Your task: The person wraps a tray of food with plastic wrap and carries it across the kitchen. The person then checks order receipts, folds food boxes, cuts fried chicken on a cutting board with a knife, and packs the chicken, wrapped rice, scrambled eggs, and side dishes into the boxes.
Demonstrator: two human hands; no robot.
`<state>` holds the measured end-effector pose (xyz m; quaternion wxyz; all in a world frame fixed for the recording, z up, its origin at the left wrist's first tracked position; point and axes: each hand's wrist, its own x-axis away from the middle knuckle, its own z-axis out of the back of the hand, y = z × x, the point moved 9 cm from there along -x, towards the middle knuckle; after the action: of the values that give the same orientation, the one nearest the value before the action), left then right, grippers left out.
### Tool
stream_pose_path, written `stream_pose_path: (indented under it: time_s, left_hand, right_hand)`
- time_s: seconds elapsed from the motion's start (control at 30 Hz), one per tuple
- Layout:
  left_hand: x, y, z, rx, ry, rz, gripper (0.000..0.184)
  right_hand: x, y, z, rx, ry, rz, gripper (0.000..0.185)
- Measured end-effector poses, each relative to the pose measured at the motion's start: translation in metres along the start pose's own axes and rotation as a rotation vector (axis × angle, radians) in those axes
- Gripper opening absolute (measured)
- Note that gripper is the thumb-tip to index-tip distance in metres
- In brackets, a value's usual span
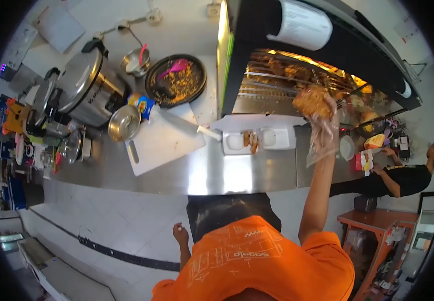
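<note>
My right hand (326, 120), inside a clear plastic bag or loose glove, is closed around a large piece of fried chicken (311, 103). It is raised in front of the lit food warmer (262, 95), where more fried pieces lie on racks. Low at my side, over the floor, hangs my left hand (180, 233) with its fingers curled; what they hold, if anything, I cannot make out. On the steel counter stands an open white box (282, 138) with a few brown pieces and round white shapes inside. A knife (209, 132) lies between this box and the white cutting board (177, 145).
A black pan (199, 88) with crumbs and a pink utensil sits at the back. Large pressure cookers (84, 85) and a steel bowl (124, 123) occupy the left side. A co-worker in black (407, 180) handles a red-and-white box (364, 160) at the right.
</note>
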<state>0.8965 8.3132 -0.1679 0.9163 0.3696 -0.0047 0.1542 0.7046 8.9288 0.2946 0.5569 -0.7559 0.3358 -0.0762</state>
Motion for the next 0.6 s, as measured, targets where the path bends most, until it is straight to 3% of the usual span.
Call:
stream_pose_path:
  time_s: [0.07, 0.13, 0.2, 0.33, 0.4, 0.53, 0.6]
  left_hand:
    - [-0.024, -0.003, 0.003, -0.003, -0.035, -0.055, 0.028]
    - [-0.046, -0.005, 0.012, 0.026, -0.102, -0.031, 0.026]
    - [-0.068, -0.012, 0.023, 0.021, -0.112, 0.006, 0.026]
    - [-0.097, -0.026, 0.056, 0.038, -0.137, 0.108, 0.026]
    - [-0.107, -0.038, 0.073, 0.055, -0.121, 0.112, 0.026]
    - [-0.126, -0.076, 0.101, 0.056, -0.119, 0.222, 0.025]
    - [-0.131, -0.097, 0.118, 0.066, -0.105, 0.251, 0.024]
  right_hand:
    - [0.026, 0.033, -0.026, -0.050, -0.058, -0.074, 0.058]
    - [0.053, 0.079, -0.055, 0.349, -0.275, 0.039, 0.056]
    - [0.085, 0.133, -0.121, 0.270, -0.336, -0.345, 0.052]
    - [0.133, 0.301, -0.199, 0.168, -0.577, -0.465, 0.055]
    - [0.153, 0.366, -0.230, 0.357, -0.606, -0.588, 0.056]
    - [0.154, 0.442, -0.269, 0.357, -0.836, -0.578, 0.055]
    - [0.126, 0.434, -0.270, 0.906, -0.939, -0.107, 0.050]
